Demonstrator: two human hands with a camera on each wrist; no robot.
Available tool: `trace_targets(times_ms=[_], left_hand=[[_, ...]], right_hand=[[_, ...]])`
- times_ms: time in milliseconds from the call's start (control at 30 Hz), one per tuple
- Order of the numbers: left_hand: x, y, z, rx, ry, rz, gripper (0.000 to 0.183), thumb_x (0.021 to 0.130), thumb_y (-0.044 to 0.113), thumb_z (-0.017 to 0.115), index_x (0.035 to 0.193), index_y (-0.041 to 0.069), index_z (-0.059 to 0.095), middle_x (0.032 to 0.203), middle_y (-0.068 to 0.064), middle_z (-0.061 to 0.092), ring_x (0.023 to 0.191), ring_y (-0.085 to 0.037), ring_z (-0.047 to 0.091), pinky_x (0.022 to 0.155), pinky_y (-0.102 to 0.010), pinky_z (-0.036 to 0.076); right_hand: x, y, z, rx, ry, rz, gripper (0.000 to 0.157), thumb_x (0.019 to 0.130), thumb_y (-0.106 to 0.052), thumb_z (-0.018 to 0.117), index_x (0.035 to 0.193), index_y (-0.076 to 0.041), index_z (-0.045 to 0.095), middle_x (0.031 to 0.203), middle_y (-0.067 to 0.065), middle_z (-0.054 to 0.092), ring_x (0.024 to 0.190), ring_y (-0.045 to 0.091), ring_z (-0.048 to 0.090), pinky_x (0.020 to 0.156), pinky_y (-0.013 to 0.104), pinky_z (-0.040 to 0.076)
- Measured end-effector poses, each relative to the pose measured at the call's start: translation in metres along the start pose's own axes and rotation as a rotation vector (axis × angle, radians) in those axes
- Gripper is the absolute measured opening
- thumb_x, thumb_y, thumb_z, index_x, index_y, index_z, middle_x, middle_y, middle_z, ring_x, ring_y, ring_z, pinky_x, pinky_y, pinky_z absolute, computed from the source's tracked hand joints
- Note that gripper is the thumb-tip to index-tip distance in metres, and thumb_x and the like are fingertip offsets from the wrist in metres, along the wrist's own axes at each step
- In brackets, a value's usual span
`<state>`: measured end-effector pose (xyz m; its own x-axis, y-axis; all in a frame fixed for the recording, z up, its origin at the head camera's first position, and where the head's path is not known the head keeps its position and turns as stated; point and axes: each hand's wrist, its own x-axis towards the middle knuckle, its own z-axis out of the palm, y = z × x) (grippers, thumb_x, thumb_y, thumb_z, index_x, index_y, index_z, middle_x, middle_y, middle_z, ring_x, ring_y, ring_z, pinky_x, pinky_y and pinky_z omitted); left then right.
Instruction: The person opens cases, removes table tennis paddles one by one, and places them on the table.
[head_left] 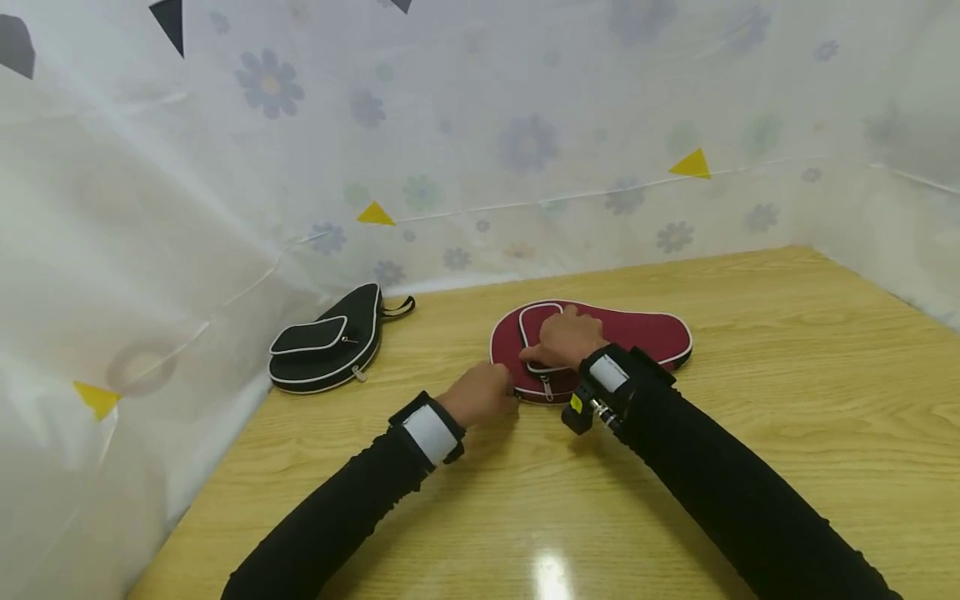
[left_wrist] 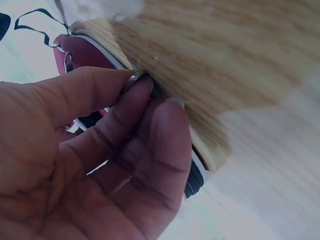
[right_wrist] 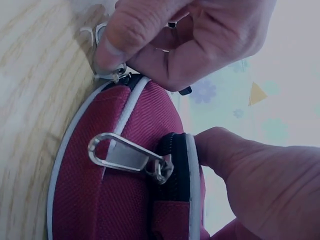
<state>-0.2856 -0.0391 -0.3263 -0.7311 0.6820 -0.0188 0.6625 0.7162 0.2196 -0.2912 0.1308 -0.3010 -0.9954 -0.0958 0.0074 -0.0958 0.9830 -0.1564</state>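
A dark red table tennis paddle case (head_left: 637,329) with white piping lies flat on the table, its narrow end to the right. At its near left edge my left hand (head_left: 480,393) pinches a metal zipper pull (right_wrist: 103,76) between thumb and index finger; the other fingers are curled. My right hand (head_left: 572,337) grips the case at its raised pocket (head_left: 531,321), thumb toward the left; its fingertips are hidden. A second zipper pull (right_wrist: 122,154) hangs loose from the pocket, below the thumb of that hand (right_wrist: 260,180) in the right wrist view.
A black paddle case (head_left: 322,354) with white piping and a wrist loop (head_left: 399,308) lies at the left of the wooden table (head_left: 787,400). White flower-printed sheeting (head_left: 480,125) encloses the back and sides. Yellow triangles (head_left: 692,164) mark the sheeting.
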Motion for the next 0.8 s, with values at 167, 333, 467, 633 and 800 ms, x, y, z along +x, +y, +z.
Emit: trace_targets(times_ms=[167, 333, 467, 633, 800], left_hand=[[0.001, 0.0, 0.001, -0.02, 0.001, 0.034, 0.044, 0.087, 0.003, 0.073, 0.056, 0.014, 0.044, 0.056, 0.008, 0.037, 0.049, -0.007, 0.034, 0.046, -0.02, 0.027], [0.001, 0.0, 0.0, -0.042, -0.003, 0.045, 0.044, 0.087, 0.002, 0.072, 0.057, 0.014, 0.042, 0.056, 0.008, 0.037, 0.048, -0.006, 0.033, 0.046, -0.019, 0.025], [0.001, -0.002, 0.0, -0.053, -0.008, 0.046, 0.045, 0.087, 0.001, 0.071, 0.057, 0.015, 0.041, 0.056, 0.008, 0.037, 0.048, -0.006, 0.033, 0.046, -0.019, 0.025], [0.002, -0.004, 0.001, -0.052, -0.011, 0.049, 0.044, 0.088, 0.001, 0.07, 0.058, 0.014, 0.041, 0.057, 0.007, 0.037, 0.049, -0.006, 0.033, 0.046, -0.019, 0.025], [0.002, -0.005, 0.001, -0.06, 0.0, 0.077, 0.046, 0.089, 0.0, 0.069, 0.058, 0.015, 0.039, 0.055, 0.007, 0.036, 0.048, -0.005, 0.033, 0.046, -0.018, 0.025]], right_hand=[[0.0, 0.003, -0.002, 0.01, -0.028, 0.01, 0.052, 0.094, -0.051, 0.064, 0.091, 0.0, 0.075, 0.114, 0.032, 0.055, 0.102, 0.045, 0.058, 0.088, 0.061, 0.05], [0.002, 0.009, -0.001, 0.047, -0.051, 0.011, 0.062, 0.092, -0.051, 0.067, 0.113, 0.007, 0.069, 0.118, 0.034, 0.05, 0.1, 0.046, 0.057, 0.09, 0.061, 0.048], [0.003, 0.013, -0.002, 0.056, -0.096, -0.003, 0.068, 0.093, -0.052, 0.066, 0.129, 0.006, 0.062, 0.127, 0.034, 0.047, 0.106, 0.047, 0.055, 0.093, 0.06, 0.045], [0.005, 0.018, -0.005, 0.054, -0.147, -0.012, 0.082, 0.094, -0.052, 0.064, 0.148, 0.005, 0.044, 0.137, 0.033, 0.043, 0.121, 0.05, 0.049, 0.098, 0.063, 0.041], [0.006, 0.025, -0.008, 0.073, -0.167, -0.03, 0.079, 0.092, -0.05, 0.066, 0.148, 0.003, 0.045, 0.134, 0.031, 0.045, 0.123, 0.049, 0.049, 0.098, 0.064, 0.042]])
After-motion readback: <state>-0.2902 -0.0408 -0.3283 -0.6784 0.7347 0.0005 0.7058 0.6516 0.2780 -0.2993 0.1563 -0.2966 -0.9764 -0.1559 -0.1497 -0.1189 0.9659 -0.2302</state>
